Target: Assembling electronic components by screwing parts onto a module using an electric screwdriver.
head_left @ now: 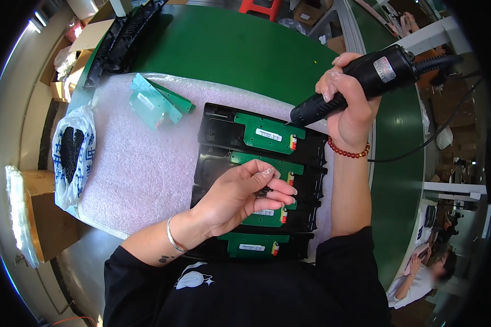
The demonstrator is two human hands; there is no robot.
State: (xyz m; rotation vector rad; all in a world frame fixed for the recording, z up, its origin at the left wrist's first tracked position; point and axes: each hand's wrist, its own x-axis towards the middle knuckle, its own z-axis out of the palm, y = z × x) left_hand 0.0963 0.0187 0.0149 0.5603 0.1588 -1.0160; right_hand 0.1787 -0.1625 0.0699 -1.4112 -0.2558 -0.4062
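Left-hand fingers: the left hand (237, 191) is half curled above the middle housings, thumb against forefinger, holding small dark pieces (263, 192), by their look screws.
Right-hand fingers: the right hand (350, 101) is wrapped firmly around an electric screwdriver.
Screw bag: thin, crinkled clear plastic bag (59, 182) with blue print, far left, rolled open around a mass of fine black pieces (71, 155).
Spare mouldings: long, ribbed black plastic parts (128, 41) at the far left corner of the green surface (218, 41).
Foam sheet: pale, pebbled, cushioned packing sheet (128, 174) under the work.
Loose boards: at least two flat, stepped-edge circuit boards (151, 103), overlapping on the foam sheet, not in any housing.
Housings: four elongated, smooth black plastic housings (217, 126) in a row, front to back, partly covered by the left forearm.
Seated boards: one green circuit board (250, 128) per housing, each with a white label and a red-and-white connector.
Progress: placing appears done on all four; fastening seems under way at the farthest. Screws already driven cannot be counted.
Electric screwdriver: black cylindrical body (368, 73), ribbed nose, bit pointing at the farthest seated board; contact cannot be confirmed.
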